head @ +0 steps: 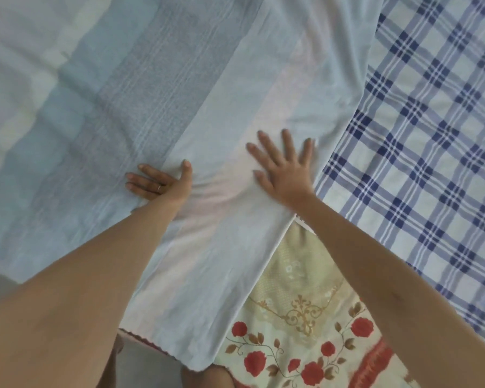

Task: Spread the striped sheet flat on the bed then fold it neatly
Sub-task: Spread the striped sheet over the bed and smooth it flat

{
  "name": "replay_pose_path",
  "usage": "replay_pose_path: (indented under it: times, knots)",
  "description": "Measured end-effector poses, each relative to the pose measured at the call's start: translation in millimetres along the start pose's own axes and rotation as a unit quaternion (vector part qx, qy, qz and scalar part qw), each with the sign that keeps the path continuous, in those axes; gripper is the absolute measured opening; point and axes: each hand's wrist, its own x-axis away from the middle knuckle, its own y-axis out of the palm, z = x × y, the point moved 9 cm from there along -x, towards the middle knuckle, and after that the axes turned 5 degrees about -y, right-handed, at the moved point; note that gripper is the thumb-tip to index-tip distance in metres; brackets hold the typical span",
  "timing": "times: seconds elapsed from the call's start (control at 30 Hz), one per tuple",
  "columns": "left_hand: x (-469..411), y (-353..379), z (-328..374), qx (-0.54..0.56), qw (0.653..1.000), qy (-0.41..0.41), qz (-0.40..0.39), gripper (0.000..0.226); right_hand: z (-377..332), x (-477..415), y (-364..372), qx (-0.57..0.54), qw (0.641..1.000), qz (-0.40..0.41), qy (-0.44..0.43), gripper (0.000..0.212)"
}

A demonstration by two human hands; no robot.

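The striped sheet is seen as thin, matt woven cloth, soft and faintly creased, with finer ribbed lines woven into its grey-blue band. The checked bedcover beside it is made of matt woven cloth, lying smooth. The flowered cloth is shown as matt fabric with a lace-like stitched pattern. A thin ring of shiny metal is worn on the left hand.

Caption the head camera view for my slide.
The left hand and right hand press flat on the striped sheet beside a blue checked cover.
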Motion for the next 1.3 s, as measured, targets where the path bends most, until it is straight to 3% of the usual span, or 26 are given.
replay_pose_path:
  times: [0.07, 0.1, 0.17, 0.23, 0.3, 0.4, 0.47, 0.5, 0.57, 0.63, 0.7, 0.77, 0.87, 0.93, 1.0, 1.03, 1.07, 1.1, 1.13, 1.17, 1.23, 1.3]
  knots:
    - [-4.5, 3.3, 1.3, 0.038, 0.999, 0.009, 0.007, 0.098, 59.2, 18.9, -0.4, -0.047, 0.980, -0.016, 0.192, 0.057]
    - [-2.6, 2.0, 0.7, 0.070, 0.997, 0.016, 0.025, 0.100, 80.8, 31.5, -2.8, -0.086, 0.952, -0.021, 0.293, 0.058]
    - [7.7, 3.3, -6.7, 0.087, 0.989, 0.080, 0.092, 0.095, 72.9, 45.5, -14.4, -0.091, 0.920, -0.021, 0.381, 0.062]
    - [34.7, 28.8, -18.4, -0.022, 0.951, 0.261, 0.167, 0.082, 16.4, 24.2, -40.1, -0.040, 0.954, 0.039, 0.295, 0.064]
    - [80.9, 86.5, -61.8, -0.177, 0.870, 0.435, 0.151, 0.074, -61.0, 4.4, -58.7, -0.026, 0.984, 0.129, 0.124, 0.062]
    - [135.3, 168.2, -138.3, -0.375, 0.727, 0.575, 0.002, 0.065, -183.9, -5.3, -61.7, 0.025, 0.981, 0.162, -0.105, 0.060]
    - [158.1, 178.0, -172.2, -0.377, 0.640, 0.656, -0.135, 0.054, -238.4, -7.5, -42.3, 0.054, 0.975, 0.126, -0.177, 0.061]
    - [160.7, 164.3, -179.6, -0.336, 0.624, 0.682, -0.182, 0.045, -251.8, -10.8, -36.0, 0.054, 0.977, 0.109, -0.176, 0.061]
    - [139.3, 108.8, -184.2, -0.254, 0.636, 0.712, -0.156, 0.034, -255.9, -22.4, -33.5, 0.000, 0.989, 0.108, -0.100, 0.060]
    - [90.9, 40.8, -176.7, -0.206, 0.670, 0.713, -0.018, 0.035, -237.2, -28.6, -35.6, -0.053, 0.990, 0.127, 0.009, 0.061]
    - [14.9, -46.4, -165.0, -0.201, 0.714, 0.661, 0.110, 0.043, -232.4, -49.5, -45.7, -0.060, 0.985, 0.154, 0.055, 0.059]
    - [-52.1, -122.2, -144.2, -0.231, 0.729, 0.609, 0.211, 0.053, -250.4, -84.5, -53.7, -0.027, 0.987, 0.158, -0.016, 0.054]
    - [-149.1, -227.8, -108.7, -0.277, 0.737, 0.554, 0.271, 0.064, -290.3, -178.4, -66.3, 0.048, 0.981, 0.111, -0.152, 0.045]
    - [-206.3, -294.3, -99.1, -0.284, 0.751, 0.505, 0.315, 0.069, -281.5, -246.4, -90.0, 0.084, 0.979, 0.115, -0.145, 0.050]
    - [-261.3, -363.8, -115.1, -0.260, 0.792, 0.421, 0.358, 0.074, -232.1, -308.4, -117.1, 0.008, 0.994, 0.106, 0.029, 0.056]
    - [-285.4, -390.7, -128.9, -0.245, 0.814, 0.382, 0.362, 0.077, -193.8, -325.7, -125.2, -0.056, 0.979, 0.087, 0.177, 0.058]
    - [-296.8, -403.6, -144.1, -0.229, 0.828, 0.355, 0.368, 0.080, -162.5, -322.2, -125.9, -0.113, 0.941, 0.061, 0.313, 0.059]
    - [-309.3, -417.8, -153.4, -0.216, 0.841, 0.339, 0.363, 0.082, -150.4, -328.2, -132.0, -0.137, 0.907, 0.036, 0.397, 0.060]
    - [-312.2, -422.6, -159.2, -0.213, 0.847, 0.333, 0.357, 0.083, -155.7, -336.3, -139.3, -0.131, 0.899, 0.029, 0.416, 0.062]
    - [-311.7, -423.6, -157.8, -0.216, 0.847, 0.338, 0.349, 0.084, -172.3, -354.6, -153.8, -0.108, 0.915, 0.056, 0.384, 0.065]
    - [-311.0, -428.0, -144.0, -0.209, 0.841, 0.362, 0.343, 0.082, -248.4, -409.0, -181.9, -0.076, 0.976, 0.110, 0.172, 0.069]
    - [-322.6, -455.8, -118.7, -0.175, 0.835, 0.381, 0.357, 0.077, -323.9, -462.4, -193.8, -0.031, 0.994, 0.102, -0.017, 0.066]
